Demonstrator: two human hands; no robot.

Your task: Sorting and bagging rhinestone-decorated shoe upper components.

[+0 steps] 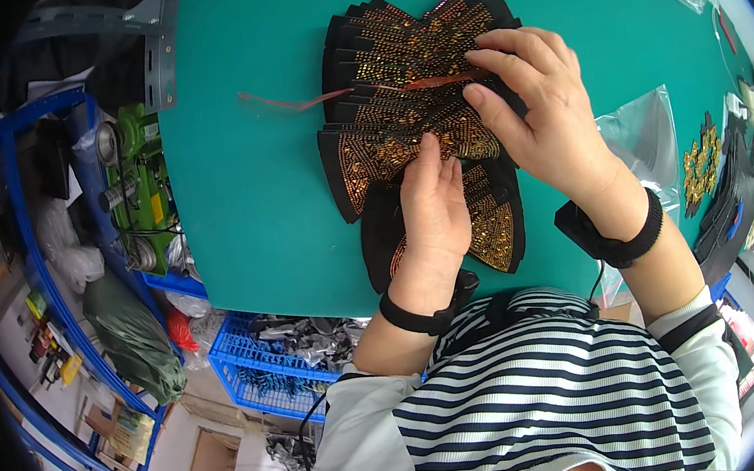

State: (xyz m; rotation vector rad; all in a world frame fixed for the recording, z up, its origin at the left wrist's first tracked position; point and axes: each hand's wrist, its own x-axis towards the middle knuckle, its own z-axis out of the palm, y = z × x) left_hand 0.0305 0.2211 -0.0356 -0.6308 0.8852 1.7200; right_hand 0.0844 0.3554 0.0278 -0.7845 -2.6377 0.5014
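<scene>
Black pleated material (394, 125) with dense gold-orange dots and plain dark edges

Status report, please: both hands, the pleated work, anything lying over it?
Left hand at black-and-gold pleated pieces. Right hand open near reddish string. String lies across pleats.

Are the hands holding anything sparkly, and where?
Can't tell: the left hand is over the lower middle of the sparkly black pile, the right hand at its right edge.

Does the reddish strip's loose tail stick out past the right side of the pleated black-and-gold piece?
No, the reddish strip trails past the left edge of the pleated piece, over the green tabletop.
</scene>
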